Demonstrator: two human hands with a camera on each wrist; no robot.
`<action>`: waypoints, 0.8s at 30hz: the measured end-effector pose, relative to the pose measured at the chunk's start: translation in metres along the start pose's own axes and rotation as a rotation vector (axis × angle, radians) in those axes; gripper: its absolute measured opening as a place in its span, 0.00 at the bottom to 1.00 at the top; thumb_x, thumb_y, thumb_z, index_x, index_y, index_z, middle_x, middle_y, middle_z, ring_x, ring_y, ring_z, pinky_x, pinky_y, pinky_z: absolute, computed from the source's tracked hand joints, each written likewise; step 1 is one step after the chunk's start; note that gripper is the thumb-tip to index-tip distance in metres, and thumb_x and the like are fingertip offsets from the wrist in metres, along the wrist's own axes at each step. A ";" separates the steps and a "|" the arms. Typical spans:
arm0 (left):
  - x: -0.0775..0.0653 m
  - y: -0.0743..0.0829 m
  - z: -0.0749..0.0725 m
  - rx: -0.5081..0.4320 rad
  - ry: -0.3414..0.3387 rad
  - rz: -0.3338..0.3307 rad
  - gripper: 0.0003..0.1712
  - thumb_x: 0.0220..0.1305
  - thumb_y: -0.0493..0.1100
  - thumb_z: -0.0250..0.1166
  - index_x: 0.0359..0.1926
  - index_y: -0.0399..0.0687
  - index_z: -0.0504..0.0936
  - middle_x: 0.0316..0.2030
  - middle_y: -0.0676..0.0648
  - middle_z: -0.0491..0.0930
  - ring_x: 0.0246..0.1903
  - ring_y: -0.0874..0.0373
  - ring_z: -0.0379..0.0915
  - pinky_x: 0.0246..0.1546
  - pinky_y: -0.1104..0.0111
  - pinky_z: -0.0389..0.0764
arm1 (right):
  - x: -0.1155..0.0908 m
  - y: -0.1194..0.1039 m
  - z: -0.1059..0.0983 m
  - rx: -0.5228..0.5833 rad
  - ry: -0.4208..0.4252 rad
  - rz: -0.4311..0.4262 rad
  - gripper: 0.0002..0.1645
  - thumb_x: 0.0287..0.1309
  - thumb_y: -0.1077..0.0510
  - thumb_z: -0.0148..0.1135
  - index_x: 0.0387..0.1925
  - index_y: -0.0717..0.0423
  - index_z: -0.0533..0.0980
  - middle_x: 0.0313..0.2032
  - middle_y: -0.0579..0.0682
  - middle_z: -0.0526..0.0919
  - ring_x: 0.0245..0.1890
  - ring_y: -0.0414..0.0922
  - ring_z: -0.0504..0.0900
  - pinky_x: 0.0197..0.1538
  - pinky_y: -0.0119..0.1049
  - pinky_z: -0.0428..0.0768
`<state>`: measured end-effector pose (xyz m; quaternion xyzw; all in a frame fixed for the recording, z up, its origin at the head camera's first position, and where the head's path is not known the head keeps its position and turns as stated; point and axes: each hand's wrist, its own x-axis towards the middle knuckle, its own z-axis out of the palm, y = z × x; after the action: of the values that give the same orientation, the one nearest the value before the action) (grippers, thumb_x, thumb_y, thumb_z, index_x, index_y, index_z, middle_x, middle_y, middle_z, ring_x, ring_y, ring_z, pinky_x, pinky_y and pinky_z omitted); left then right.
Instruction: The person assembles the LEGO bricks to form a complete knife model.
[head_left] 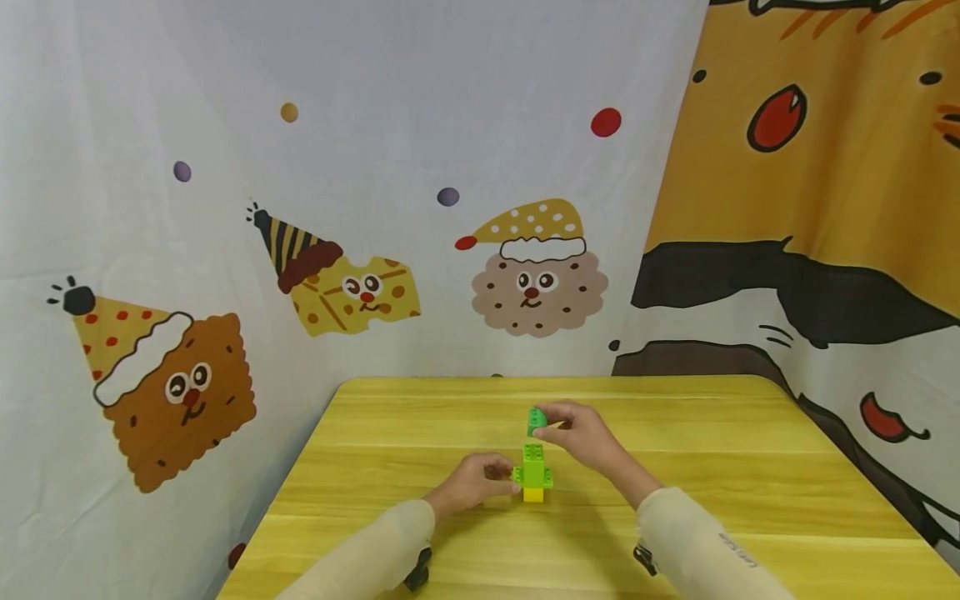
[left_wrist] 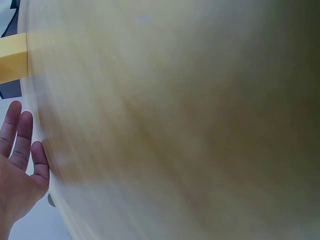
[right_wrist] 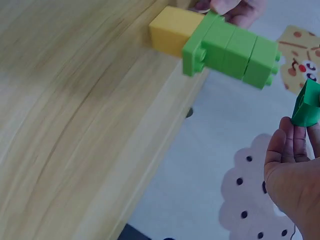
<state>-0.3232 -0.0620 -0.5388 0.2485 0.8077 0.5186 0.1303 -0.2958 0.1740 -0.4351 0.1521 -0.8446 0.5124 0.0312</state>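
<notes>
A small tower of toy building bricks (head_left: 533,473) stands upright on the table, with a yellow brick (right_wrist: 175,31) at its base, a wider light green brick (right_wrist: 194,54) over that, and more light green bricks (right_wrist: 241,52) on top. At its left side, my left hand (head_left: 474,483) holds the end of the wide brick between thumb and forefinger. Three other fingers (left_wrist: 24,140) of that hand show extended in the left wrist view. Above and just behind the tower, my right hand (head_left: 581,433) pinches a darker green brick (head_left: 536,422), apart from the tower's top studs.
The wood-grain table (head_left: 375,433) spreads out around the tower, its far edge close to a white cloth (head_left: 420,100) printed with cartoon biscuits and cheese. An orange and black patterned part of the cloth (head_left: 750,200) hangs at the right.
</notes>
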 end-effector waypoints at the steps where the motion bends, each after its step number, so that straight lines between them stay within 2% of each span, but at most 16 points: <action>1: 0.000 0.000 0.000 0.001 0.000 -0.002 0.14 0.63 0.48 0.71 0.49 0.53 0.84 0.39 0.53 0.81 0.39 0.57 0.77 0.40 0.65 0.78 | 0.000 -0.002 0.002 0.001 -0.007 -0.005 0.23 0.60 0.56 0.70 0.57 0.56 0.80 0.44 0.48 0.82 0.40 0.47 0.81 0.40 0.36 0.81; 10: 0.000 0.001 0.000 -0.001 -0.003 -0.013 0.15 0.63 0.48 0.71 0.49 0.52 0.84 0.41 0.53 0.81 0.40 0.57 0.76 0.40 0.65 0.78 | 0.000 -0.008 0.011 0.003 -0.030 -0.017 0.24 0.60 0.56 0.70 0.58 0.57 0.80 0.42 0.46 0.83 0.41 0.49 0.80 0.41 0.38 0.80; 17: 0.001 -0.001 0.000 0.010 0.000 0.002 0.16 0.64 0.48 0.71 0.50 0.50 0.84 0.42 0.52 0.81 0.40 0.59 0.76 0.41 0.65 0.78 | -0.001 -0.003 0.013 -0.019 -0.032 -0.003 0.21 0.60 0.56 0.70 0.55 0.55 0.81 0.41 0.45 0.84 0.41 0.45 0.79 0.41 0.37 0.80; 24: 0.001 -0.002 0.000 0.017 0.006 0.006 0.14 0.63 0.47 0.71 0.49 0.52 0.84 0.41 0.52 0.82 0.40 0.59 0.77 0.41 0.66 0.78 | -0.002 0.006 0.015 -0.022 -0.035 0.021 0.21 0.60 0.56 0.70 0.55 0.55 0.81 0.41 0.46 0.83 0.40 0.45 0.79 0.41 0.36 0.80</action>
<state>-0.3246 -0.0618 -0.5402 0.2506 0.8117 0.5128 0.1243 -0.2938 0.1641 -0.4481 0.1516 -0.8522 0.5007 0.0128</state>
